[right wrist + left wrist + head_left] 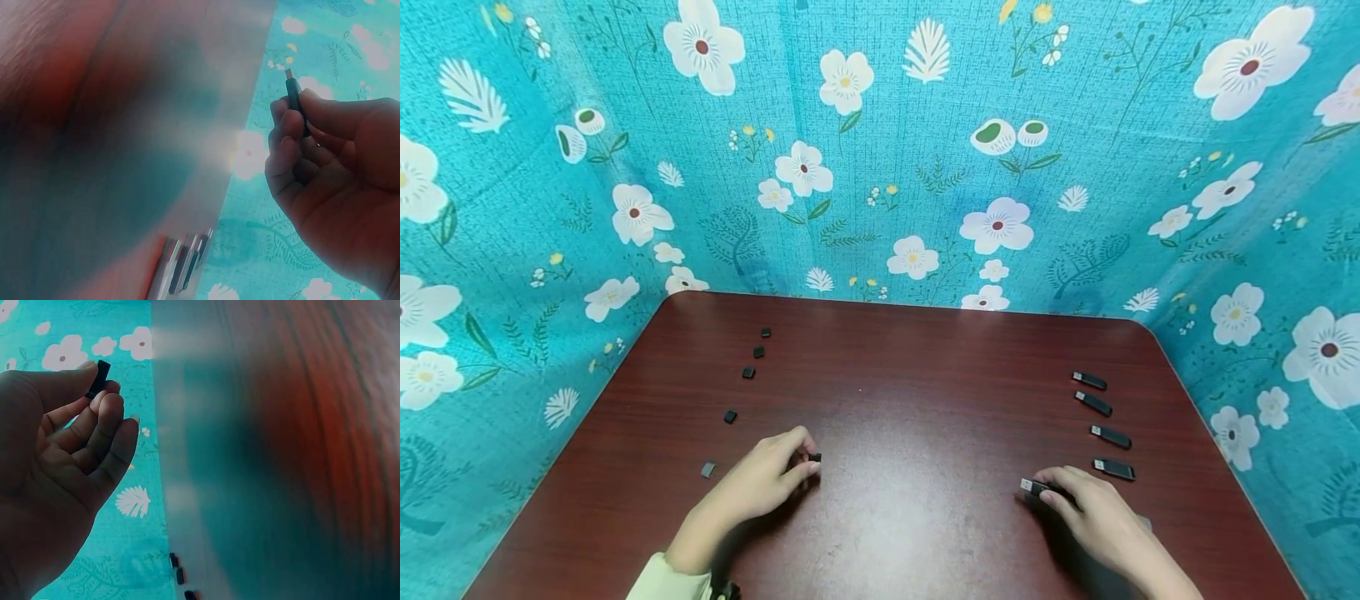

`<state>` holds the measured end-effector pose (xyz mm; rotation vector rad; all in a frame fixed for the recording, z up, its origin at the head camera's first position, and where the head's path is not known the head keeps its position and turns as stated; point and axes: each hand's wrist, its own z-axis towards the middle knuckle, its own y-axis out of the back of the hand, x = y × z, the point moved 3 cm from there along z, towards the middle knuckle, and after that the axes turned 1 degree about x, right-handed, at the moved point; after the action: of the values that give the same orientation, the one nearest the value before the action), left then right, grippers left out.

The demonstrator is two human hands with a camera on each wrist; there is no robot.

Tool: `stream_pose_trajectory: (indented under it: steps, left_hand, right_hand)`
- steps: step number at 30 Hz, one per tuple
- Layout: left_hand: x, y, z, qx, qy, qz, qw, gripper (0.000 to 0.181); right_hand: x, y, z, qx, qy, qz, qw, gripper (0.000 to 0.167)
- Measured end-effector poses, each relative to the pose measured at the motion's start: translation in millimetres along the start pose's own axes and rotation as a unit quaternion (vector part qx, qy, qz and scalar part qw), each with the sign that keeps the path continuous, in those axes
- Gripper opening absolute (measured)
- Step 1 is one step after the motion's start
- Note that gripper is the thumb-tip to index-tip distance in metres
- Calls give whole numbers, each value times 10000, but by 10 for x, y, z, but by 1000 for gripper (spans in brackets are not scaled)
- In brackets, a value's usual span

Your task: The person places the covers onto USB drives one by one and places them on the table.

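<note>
My left hand [767, 475] pinches a small black USB stick cap [100, 379] between thumb and fingers, a little left of the table's middle. On the right, my right hand [1093, 508] grips a black USB stick [1034, 487] between thumb and fingers. Its silver plug points left, toward the left hand, and stands bare. In the right wrist view the same stick [295, 100] is upright in the fingers, its lower end partly hidden by them. A wide gap of tabletop lies between cap and stick.
Several black caps [748, 372] lie in a slanting row at the left, with a grey cap [708, 470] nearest. Several uncapped black USB sticks [1110, 437] lie in a column at the right. Beside the right wrist a grey item [1145, 522] is mostly hidden. A flowered blue curtain [880, 167] surrounds the brown table [925, 367].
</note>
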<state>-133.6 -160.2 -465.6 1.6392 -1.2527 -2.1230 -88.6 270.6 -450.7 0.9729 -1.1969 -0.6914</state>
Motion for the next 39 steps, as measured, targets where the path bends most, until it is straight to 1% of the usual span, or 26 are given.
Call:
stream_pose_trajectory:
  steps: [3,6,11,14,19,24,29,37,39]
  left_hand:
    - [-31,-29,47,7,-50,-58,10000,9]
    - [-63,-59,94,21,-104,-24,9999,10]
    - [-118,-114,173,11,-254,108,9996,12]
    - [-143,-150,223,-13,-322,106,9994,12]
    - [-178,-204,288,44,-309,-109,9995,10]
    - [-225,-239,353,89,-382,-314,9987,8]
    - [-255,-278,401,148,-375,-489,9980,8]
    - [-316,-348,471,247,-501,-578,9968,7]
    - [-336,-363,485,259,-531,-523,9969,7]
  right_hand:
    - [45,-4,31,-67,132,61,9999,17]
    - [88,-10,65,-76,212,117,9997,17]
    - [150,-27,114,17,263,208,9994,17]
    - [186,-32,140,111,251,333,9991,16]
    - [242,-35,193,260,211,463,9984,16]
    - [279,-46,234,432,199,576,9972,16]
    - [329,-65,271,385,318,594,9970,16]
    - [404,-86,318,239,591,601,9962,14]
    - [422,-94,330,256,615,630,9958,14]
